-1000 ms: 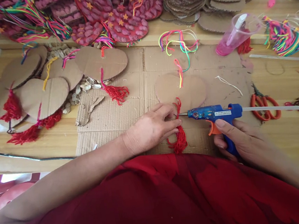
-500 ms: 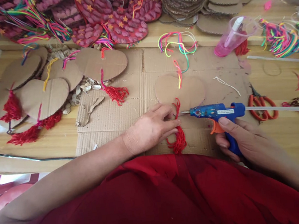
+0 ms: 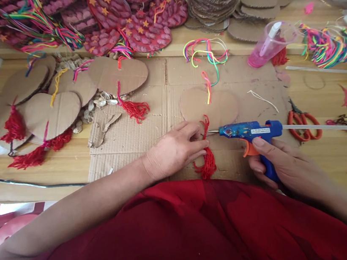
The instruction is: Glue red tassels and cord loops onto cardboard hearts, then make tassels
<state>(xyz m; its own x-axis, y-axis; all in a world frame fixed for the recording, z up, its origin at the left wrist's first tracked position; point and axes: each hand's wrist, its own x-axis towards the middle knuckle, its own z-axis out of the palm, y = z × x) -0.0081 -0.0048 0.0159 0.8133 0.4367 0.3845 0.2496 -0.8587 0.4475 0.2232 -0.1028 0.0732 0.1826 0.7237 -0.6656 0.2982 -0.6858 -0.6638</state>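
In left hand (image 3: pixel 176 149), red tassel (image 3: pixel 209 163); ends (image 3: pixel 206 171) protruding

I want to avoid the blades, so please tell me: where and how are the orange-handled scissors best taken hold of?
The scissors are probably best gripped by their orange loops, coming from the near side: the loops lie nearer, the blades point away. The glue stick crosses the loops in this view, so avoid it.
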